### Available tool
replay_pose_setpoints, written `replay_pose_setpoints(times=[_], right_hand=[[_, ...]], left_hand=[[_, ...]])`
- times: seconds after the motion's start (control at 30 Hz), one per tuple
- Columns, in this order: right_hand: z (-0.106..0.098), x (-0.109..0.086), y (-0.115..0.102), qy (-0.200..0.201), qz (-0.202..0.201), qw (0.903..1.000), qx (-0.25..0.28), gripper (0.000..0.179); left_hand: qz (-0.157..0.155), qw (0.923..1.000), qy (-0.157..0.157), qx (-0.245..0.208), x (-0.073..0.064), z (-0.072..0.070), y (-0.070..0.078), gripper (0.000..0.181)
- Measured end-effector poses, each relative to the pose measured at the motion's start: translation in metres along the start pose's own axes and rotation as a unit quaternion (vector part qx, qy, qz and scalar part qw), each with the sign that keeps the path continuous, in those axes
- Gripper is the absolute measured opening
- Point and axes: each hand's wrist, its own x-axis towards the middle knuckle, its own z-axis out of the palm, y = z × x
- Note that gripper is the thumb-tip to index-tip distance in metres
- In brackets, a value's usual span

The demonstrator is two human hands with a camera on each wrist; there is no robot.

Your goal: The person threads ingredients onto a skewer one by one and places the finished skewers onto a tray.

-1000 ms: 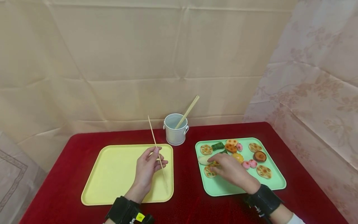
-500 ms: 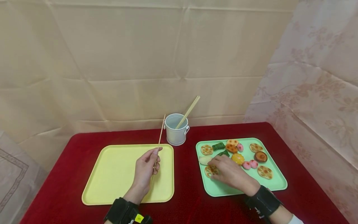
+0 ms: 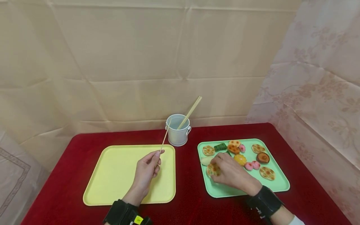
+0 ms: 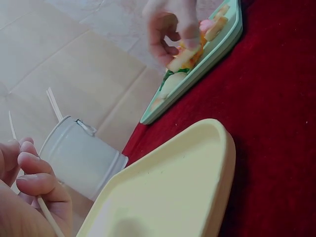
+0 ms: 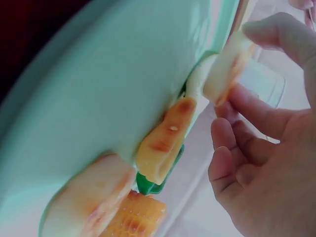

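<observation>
My left hand (image 3: 146,168) pinches a thin wooden skewer (image 3: 164,136) between thumb and fingers above the yellow tray (image 3: 112,175). Its far end points up and away, in front of the white bucket's rim. Over the left part of the green tray (image 3: 225,189), my right hand (image 3: 232,172) pinches a toy lotus root slice (image 3: 212,170) by its edges. In the right wrist view that slice (image 5: 229,66) is held between thumb and index finger, tilted on edge and raised off the tray floor. A pale oval piece (image 3: 206,160) lies just behind it.
The white metal bucket (image 3: 177,136) with several skewers (image 3: 191,111) stands behind, between the trays. Green pieces (image 3: 220,147), a yellow corn piece (image 3: 240,160), pink balls (image 3: 252,165), a mushroom cap (image 3: 262,157) and more lotus slices (image 3: 267,173) lie on the green tray.
The skewer in my left hand has swung from leaning left to leaning right, towards the bucket. My right hand has moved onto the near-left lotus root slice and lifted it slightly.
</observation>
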Motion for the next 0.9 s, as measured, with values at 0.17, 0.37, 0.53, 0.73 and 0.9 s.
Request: replay_pose_setpoints(times=[0.17, 0.37, 0.53, 0.73, 0.9], right_hand=[[-0.003, 0.007, -0.003, 0.02, 0.064, 0.9953, 0.07, 0.038], [-0.008, 0.014, -0.007, 0.042, 0.149, 0.9598, 0.234, 0.048], [-0.009, 0.024, -0.01, 0.049, 0.205, 0.8987, 0.385, 0.051], [-0.009, 0.033, -0.018, 0.046, 0.232, 0.8172, 0.526, 0.055], [-0.007, 0.04, -0.024, 0.054, 0.215, 0.7504, 0.623, 0.051]], left_hand=[[0.008, 0.9998, -0.007, 0.015, 0.0, -0.001, -0.001, 0.032], [0.028, 0.9975, -0.015, 0.063, -0.002, 0.001, -0.001, 0.027], [0.041, 0.9946, -0.023, 0.092, -0.006, 0.002, 0.001, 0.028], [0.056, 0.9933, -0.025, 0.098, -0.011, 0.002, 0.002, 0.026], [0.072, 0.991, -0.02, 0.111, -0.015, 0.003, 0.001, 0.022]])
